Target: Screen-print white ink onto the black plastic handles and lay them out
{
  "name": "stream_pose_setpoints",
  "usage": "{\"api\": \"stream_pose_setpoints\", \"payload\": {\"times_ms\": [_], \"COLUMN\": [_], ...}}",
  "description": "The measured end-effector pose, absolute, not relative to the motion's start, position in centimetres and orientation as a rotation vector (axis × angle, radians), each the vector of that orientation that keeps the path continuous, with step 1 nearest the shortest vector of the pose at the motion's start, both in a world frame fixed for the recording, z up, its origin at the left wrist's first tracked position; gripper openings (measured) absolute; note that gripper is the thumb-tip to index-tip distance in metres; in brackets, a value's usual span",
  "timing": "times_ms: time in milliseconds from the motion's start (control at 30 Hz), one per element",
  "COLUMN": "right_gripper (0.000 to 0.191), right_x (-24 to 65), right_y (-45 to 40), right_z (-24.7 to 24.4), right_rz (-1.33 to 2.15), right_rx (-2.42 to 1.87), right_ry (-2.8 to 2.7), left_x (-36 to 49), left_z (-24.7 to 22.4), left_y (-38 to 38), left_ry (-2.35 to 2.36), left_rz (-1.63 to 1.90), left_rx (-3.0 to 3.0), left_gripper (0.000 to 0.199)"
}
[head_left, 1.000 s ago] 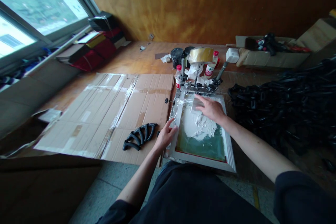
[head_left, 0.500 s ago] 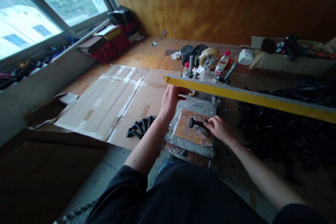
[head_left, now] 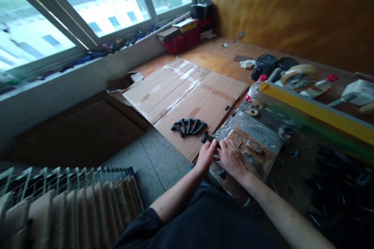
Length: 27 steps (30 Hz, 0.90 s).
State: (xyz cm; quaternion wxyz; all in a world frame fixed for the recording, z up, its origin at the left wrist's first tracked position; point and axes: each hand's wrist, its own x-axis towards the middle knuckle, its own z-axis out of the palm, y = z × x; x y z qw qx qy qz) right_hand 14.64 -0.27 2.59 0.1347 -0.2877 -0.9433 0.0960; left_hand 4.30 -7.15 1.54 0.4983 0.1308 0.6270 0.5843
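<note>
A black handle-shaped piece (head_left: 207, 137) is between my two hands, just off the near left corner of a metal plate (head_left: 257, 124). My left hand (head_left: 205, 157) grips it with closed fingers. My right hand (head_left: 233, 160) meets the left, its fingers bent around the end of the piece, which they partly hide. To the left, several similar black curved pieces (head_left: 188, 126) lie in a fan on flattened cardboard (head_left: 175, 93). A brown block (head_left: 254, 147) fixed on the metal plate lies beyond my right hand, with nothing black on it.
A yellow-edged bar (head_left: 315, 111) spans the right side above the bench. Behind it stand a tape roll (head_left: 299, 78), red-capped bottles (head_left: 323, 85) and black tubs (head_left: 264, 64). Dark parts (head_left: 341, 190) pile up at right. A wire rack (head_left: 67, 183) stands lower left.
The black piece has left the block and come left into both hands. My left hand has come down from the yellow-edged bar. The view has turned left.
</note>
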Motion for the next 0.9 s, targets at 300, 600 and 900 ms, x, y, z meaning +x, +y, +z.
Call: {"api": "stream_pose_setpoints", "payload": {"times_ms": [300, 600, 900], "right_gripper": [0.025, 0.048, 0.025], "right_x": [-0.8, -7.8, -10.1], "right_y": [2.0, 1.7, 0.9], "right_z": [-0.1, -1.8, -2.4], "right_rz": [0.416, 0.148, 0.19], "right_rx": [-0.687, -1.139, -0.72], "right_ry": [-2.98, -3.141, -3.295], "left_x": [-12.5, -16.7, -16.6], "left_z": [-5.7, -8.6, -8.7], "left_y": [-12.5, -12.5, -12.5], "left_ry": [2.022, 2.048, 2.033], "left_rz": [1.21, 0.954, 0.946], "left_rx": [0.039, 0.129, 0.124], "left_gripper": [0.044, 0.048, 0.048]}}
